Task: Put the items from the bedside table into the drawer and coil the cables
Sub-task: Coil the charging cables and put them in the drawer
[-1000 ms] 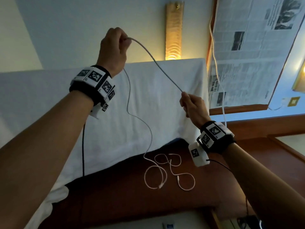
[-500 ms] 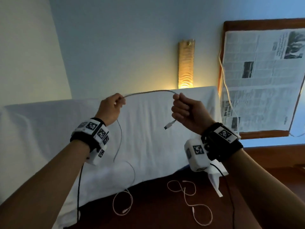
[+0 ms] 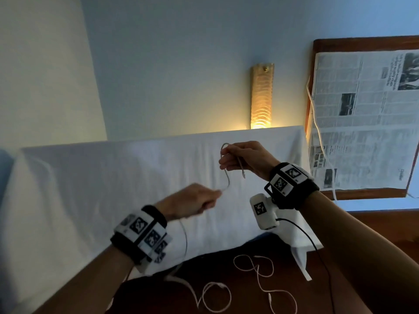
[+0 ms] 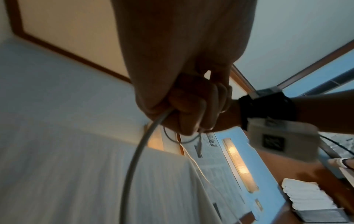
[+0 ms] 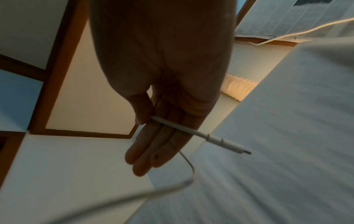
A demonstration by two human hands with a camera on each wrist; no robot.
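Two hands up before white sheet (image 3: 113,189). Right hand (image 3: 246,160): thumb pinching white cable (image 3: 226,177) near plug end (image 5: 228,144) against straight fingers (image 5: 151,151), plug dangling free. Left hand (image 3: 190,203): lower, fingers curled around same cable, short loop between hands, remainder trailing down to dark wooden surface (image 3: 158,295). One more white cable, second cable (image 3: 260,275), loose on that surface.
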